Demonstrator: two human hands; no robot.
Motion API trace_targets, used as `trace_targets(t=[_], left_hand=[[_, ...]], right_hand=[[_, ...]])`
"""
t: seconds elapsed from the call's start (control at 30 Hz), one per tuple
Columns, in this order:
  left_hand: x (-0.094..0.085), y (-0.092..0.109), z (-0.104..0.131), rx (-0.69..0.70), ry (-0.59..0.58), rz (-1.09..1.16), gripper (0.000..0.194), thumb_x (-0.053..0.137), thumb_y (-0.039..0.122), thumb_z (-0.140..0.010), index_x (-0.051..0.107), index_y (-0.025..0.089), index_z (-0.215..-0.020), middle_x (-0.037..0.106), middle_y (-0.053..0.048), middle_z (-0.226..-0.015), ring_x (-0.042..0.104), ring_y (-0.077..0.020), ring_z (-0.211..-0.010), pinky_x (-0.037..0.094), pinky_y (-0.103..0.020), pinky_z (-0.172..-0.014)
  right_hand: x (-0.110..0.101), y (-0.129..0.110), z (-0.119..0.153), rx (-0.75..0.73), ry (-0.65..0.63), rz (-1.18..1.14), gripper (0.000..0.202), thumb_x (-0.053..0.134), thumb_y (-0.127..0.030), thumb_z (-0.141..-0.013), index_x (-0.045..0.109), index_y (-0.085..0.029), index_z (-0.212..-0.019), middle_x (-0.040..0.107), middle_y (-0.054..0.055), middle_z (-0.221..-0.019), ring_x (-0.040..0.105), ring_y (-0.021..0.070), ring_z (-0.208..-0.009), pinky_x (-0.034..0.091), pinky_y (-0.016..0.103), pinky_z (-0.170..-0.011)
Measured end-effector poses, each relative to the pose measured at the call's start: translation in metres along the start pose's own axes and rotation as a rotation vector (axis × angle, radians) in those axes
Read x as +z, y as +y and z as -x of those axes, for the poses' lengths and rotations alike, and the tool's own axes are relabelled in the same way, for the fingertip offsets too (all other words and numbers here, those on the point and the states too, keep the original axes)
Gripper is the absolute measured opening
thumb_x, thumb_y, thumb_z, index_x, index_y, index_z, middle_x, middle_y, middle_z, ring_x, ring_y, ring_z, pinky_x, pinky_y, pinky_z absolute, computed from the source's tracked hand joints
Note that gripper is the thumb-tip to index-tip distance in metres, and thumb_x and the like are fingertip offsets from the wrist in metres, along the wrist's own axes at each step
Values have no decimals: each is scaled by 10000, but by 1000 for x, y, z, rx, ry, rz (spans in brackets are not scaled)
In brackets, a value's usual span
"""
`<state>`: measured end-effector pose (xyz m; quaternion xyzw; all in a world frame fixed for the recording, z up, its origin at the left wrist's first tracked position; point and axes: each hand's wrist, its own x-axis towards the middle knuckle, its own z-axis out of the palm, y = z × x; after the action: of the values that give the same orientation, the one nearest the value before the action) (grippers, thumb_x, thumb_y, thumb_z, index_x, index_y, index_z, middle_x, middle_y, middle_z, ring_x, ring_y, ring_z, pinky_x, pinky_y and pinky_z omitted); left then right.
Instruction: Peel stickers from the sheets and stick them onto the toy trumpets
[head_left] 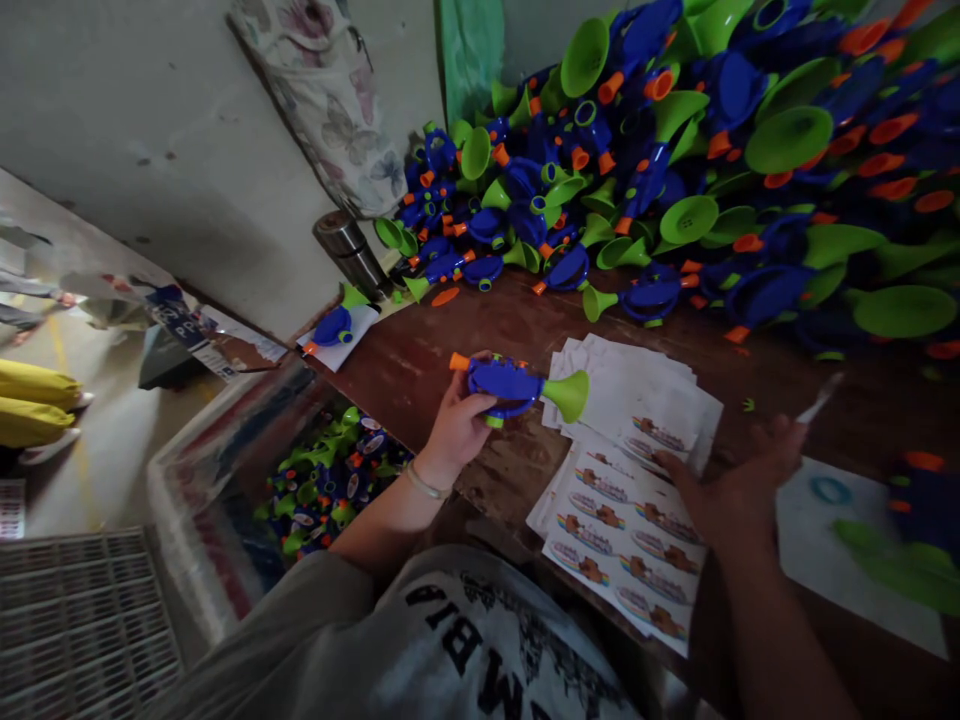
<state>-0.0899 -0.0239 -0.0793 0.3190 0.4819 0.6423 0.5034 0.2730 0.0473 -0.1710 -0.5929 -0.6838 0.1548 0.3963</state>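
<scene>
My left hand [459, 425] is wrapped round a blue toy trumpet [504, 385] with a green bell and an orange mouthpiece, held above the brown table. The bell points right, over the near edge of a stack of white paper [600, 365]. Blurred by motion, my right hand [739, 485] is over the right side of the sticker sheets [622, 540], its thumb apart from the fingers. A thin white strip [821, 397] shows at its fingertips; whether they grip it is unclear. The sheets bear rows of oval printed stickers.
A large heap of similar toy trumpets [690, 215] covers the table's back and right. A steel flask [351, 250] stands by the wall. Below, left, a plastic-lined bin [184, 500] holds more trumpets. White paper with a teal ring [830, 489] lies at the right.
</scene>
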Motion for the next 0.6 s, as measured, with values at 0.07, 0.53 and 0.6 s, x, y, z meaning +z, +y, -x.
trace_targets(t=[0.07,0.53,0.6], left_hand=[[14,-1,5,-141,-64,243,758,760,229,-734,543,278,-1458,744,-81,-1382,704,-314,-1335,569,-553,-1163],[31,-8,14,-341,-156,454,572,876,399,-669,716,234,-1193,801,-73,-1126,775,-244,-1012,655,-359,-828],[-20,14,24,-74,-112,302,423,866,526,-752,751,214,-1014,756,-22,-888,731,-160,-764,637,-301,-714]], right_hand=[[-8,0,-5,-12,80,2,1457,962,-730,-504,210,-277,-1667,311,269,-1692,451,538,-1530,467,768,-1172],[-74,-193,32,163,32,-712,107,852,-242,-835,761,-296,-849,759,-3,-912,727,251,-1125,520,517,-1146],[-74,-188,32,201,51,-732,101,847,-257,-842,753,-294,-845,751,-10,-900,718,235,-1103,518,479,-1128]])
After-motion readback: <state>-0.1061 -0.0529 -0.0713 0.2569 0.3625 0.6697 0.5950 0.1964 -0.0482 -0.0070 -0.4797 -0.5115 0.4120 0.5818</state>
